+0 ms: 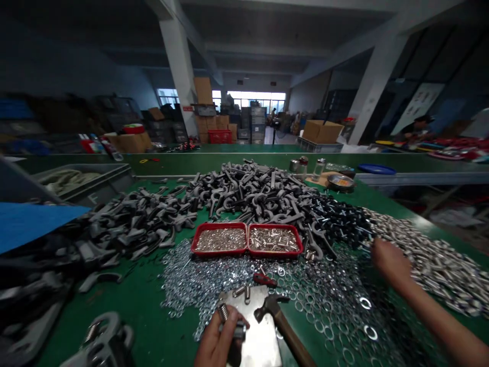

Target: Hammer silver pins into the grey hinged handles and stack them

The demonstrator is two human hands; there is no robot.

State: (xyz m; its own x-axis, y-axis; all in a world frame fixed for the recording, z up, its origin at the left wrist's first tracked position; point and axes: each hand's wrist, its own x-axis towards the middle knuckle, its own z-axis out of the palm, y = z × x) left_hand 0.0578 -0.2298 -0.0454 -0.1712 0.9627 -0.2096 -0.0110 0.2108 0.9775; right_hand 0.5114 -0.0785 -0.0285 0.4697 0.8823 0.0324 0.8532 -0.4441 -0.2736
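Note:
Low in the middle, my left hand (218, 339) is closed around a dark metal part (239, 331) with a coil spring (222, 312) at its upper end. It is over the left side of a bright metal plate (262, 339). Out to the right, my right hand (390, 261) has its fingers curled at the edge of a pile of black-headed bolts (346, 221); whatever is in its fingertips is hidden. Silvery cylindrical parts (439, 260) lie just beyond it. A claw hammer (284, 326) rests across the plate's right edge, and small springs (247, 294) lie on the plate's top.
Two red trays (220, 252) of small metal pins sit mid-table, before a heap of grey handles (252, 188). Washers (301, 300) cover the table around the plate. A screwdriver (264, 279) lies above the hammer. A person (418, 128) is at the far right.

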